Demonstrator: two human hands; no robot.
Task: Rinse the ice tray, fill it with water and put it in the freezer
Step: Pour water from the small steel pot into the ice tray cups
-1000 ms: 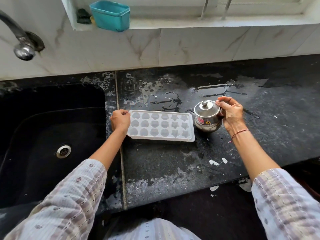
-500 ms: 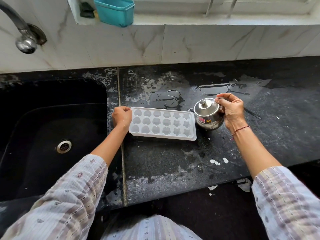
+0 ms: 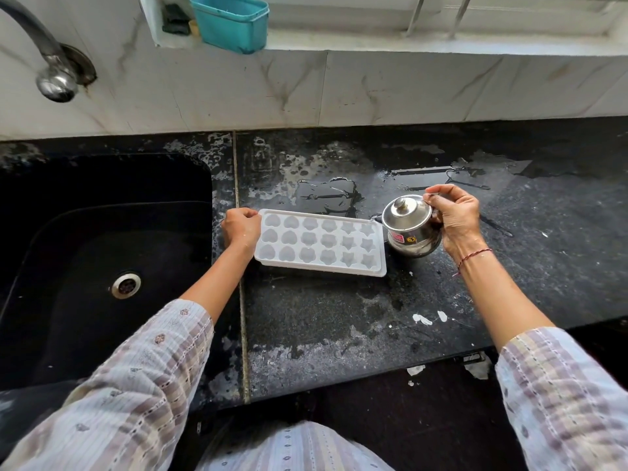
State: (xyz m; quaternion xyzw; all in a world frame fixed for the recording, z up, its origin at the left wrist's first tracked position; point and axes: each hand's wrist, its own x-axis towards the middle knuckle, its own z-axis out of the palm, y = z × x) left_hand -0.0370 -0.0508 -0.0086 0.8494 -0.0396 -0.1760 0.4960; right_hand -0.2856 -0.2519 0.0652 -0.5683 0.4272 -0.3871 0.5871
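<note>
A white ice tray (image 3: 321, 242) with heart, flower and star shaped cells lies flat on the wet black counter (image 3: 339, 317), just right of the sink. My left hand (image 3: 240, 229) grips the tray's left end. A small lidded steel pot (image 3: 409, 226) with a red sticker is tilted toward the tray's right end, its spout at the rim. My right hand (image 3: 453, 217) holds the pot from its right side, fingers curled around its handle. I cannot tell whether the cells hold water.
A black sink (image 3: 102, 260) with a round drain (image 3: 126, 284) lies to the left, under a tap (image 3: 56, 81) on the marble wall. A teal tub (image 3: 231, 23) and a dark scrubber (image 3: 175, 20) sit on the window ledge. Puddles lie behind the tray.
Hands, tray and pot keep the same places relative to each other; only my head view has shifted a little, so everything sits slightly higher in the frame.
</note>
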